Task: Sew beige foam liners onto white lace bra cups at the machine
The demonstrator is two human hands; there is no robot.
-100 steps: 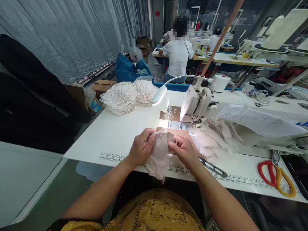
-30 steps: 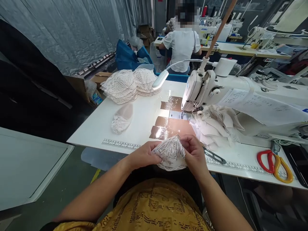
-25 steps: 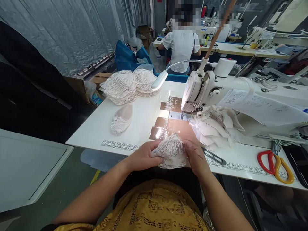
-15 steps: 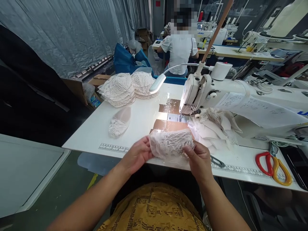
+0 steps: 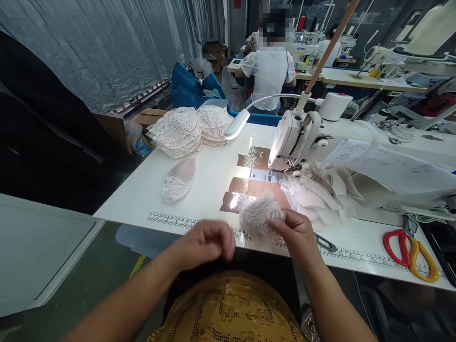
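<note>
Lace piece (image 5: 257, 216), lower centre, is likely limp, best edge-held: right hand (image 5: 299, 236) pinches there, left hand (image 5: 206, 243) loosely closed.

Scissors (image 5: 413, 251) with one red and one yellow handle lie on the counter (image 5: 133, 197) at four o'clock. A silvery curtain (image 5: 107, 52) hangs at ten, a blue bag (image 5: 183, 88) slumps at eleven, and a co-worker (image 5: 269, 71) in white sits at one.
</note>
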